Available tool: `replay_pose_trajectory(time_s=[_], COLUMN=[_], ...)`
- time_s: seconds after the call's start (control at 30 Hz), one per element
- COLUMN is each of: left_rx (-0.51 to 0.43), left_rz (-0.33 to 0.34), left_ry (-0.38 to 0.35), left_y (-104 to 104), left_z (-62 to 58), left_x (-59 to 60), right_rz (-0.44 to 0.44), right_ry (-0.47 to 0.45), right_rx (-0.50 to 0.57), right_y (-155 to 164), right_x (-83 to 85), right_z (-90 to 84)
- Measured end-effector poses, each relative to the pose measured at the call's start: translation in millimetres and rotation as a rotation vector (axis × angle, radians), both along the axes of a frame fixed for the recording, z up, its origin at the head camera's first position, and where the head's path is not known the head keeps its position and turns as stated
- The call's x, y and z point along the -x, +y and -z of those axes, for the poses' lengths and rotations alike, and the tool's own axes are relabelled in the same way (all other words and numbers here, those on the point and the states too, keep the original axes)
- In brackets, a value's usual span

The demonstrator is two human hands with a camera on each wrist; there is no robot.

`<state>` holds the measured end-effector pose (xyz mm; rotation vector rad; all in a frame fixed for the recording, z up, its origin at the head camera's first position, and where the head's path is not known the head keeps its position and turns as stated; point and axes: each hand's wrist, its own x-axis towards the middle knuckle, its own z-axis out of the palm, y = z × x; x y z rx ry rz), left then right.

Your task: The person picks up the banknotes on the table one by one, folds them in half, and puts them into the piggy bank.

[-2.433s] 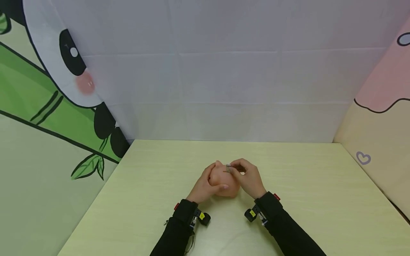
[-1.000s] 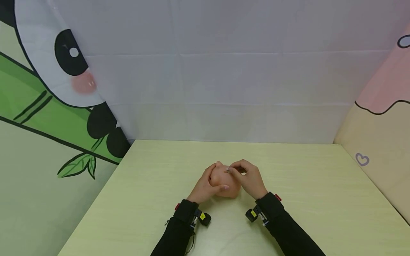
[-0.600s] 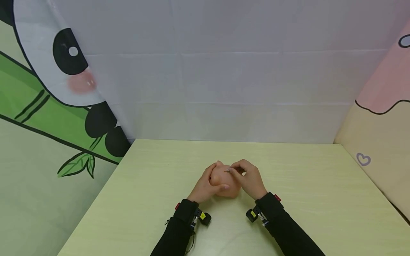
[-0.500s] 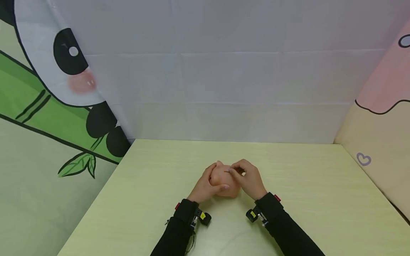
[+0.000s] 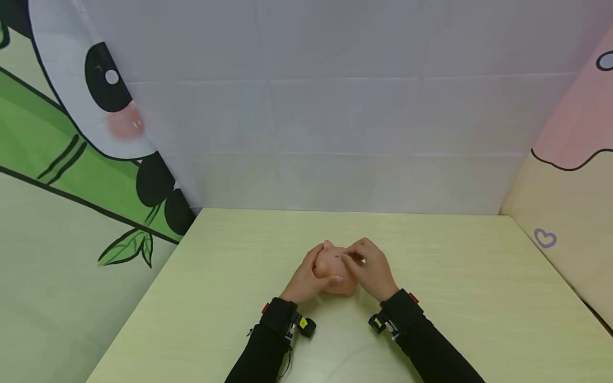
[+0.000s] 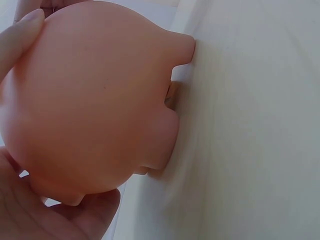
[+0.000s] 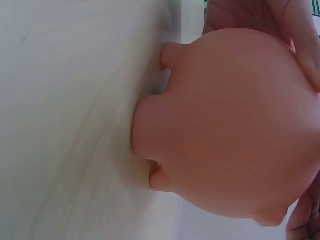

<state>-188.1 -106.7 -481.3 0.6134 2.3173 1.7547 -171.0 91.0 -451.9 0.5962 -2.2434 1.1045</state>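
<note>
A peach-pink piggy bank point(image 5: 328, 267) stands on its short feet, with a narrow dark slot point(image 5: 337, 256) in its top. My left hand point(image 5: 304, 279) steadies it, fingers round the far left side and thumb point(image 5: 336, 280) along the near side. Over the top, my right hand point(image 5: 373, 266) bends its fingers and thumb together, tips just right of the slot; nothing shows between them. In the left wrist view the piggy bank point(image 6: 95, 95) fills the left half. The right wrist view shows its rounded body point(image 7: 230, 125), with my left hand point(image 7: 250, 15) beyond.
The pale wooden table point(image 5: 239, 244) extends around the piggy bank. A grey-white cloth backdrop point(image 5: 335, 106) rises at its far edge, with printed cartoon panels on both sides. Black sleeves point(image 5: 261, 340) carry a small camera point(image 5: 306, 325) at each wrist.
The small flat silvery piece pinched in my right fingers sank toward the slot and is no longer visible. My right hand shifted slightly; the left hand and piggy bank stayed put.
</note>
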Motion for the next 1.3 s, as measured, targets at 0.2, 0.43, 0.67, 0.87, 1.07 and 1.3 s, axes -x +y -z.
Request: replay_pose_trajectory(time_s=[0.2,0.43,0.67,0.87,1.07,1.3], left_rx=[0.006,0.025,0.023,0.009,0.015,0.012], left_rz=[-0.006,-0.013,-0.013,-0.008,-0.011,-0.011], left_ry=[-0.005,-0.003,-0.005,-0.007,-0.008,-0.009], left_y=[0.3,1.4,2.0,1.9,1.8,1.1], left_z=[0.1,0.0,-0.6,0.2,-0.1,0.9], left_x=[0.0,0.1,-0.4,-0.2,0.1,-0.2], right_rz=[-0.006,-0.022,-0.027,-0.022,-0.023,-0.018], right_ry=[0.045,0.059,0.082,0.100,0.110,0.106], right_rx=[-0.017,-0.012,-0.016,-0.032,-0.034,-0.034], right_y=[0.7,0.6,0.9,1.0,0.1,-0.9], right_x=[0.4,0.0,-0.1,0.4,0.4,0.5], right_z=[1.5,2.4,2.6,4.4,3.9,4.3])
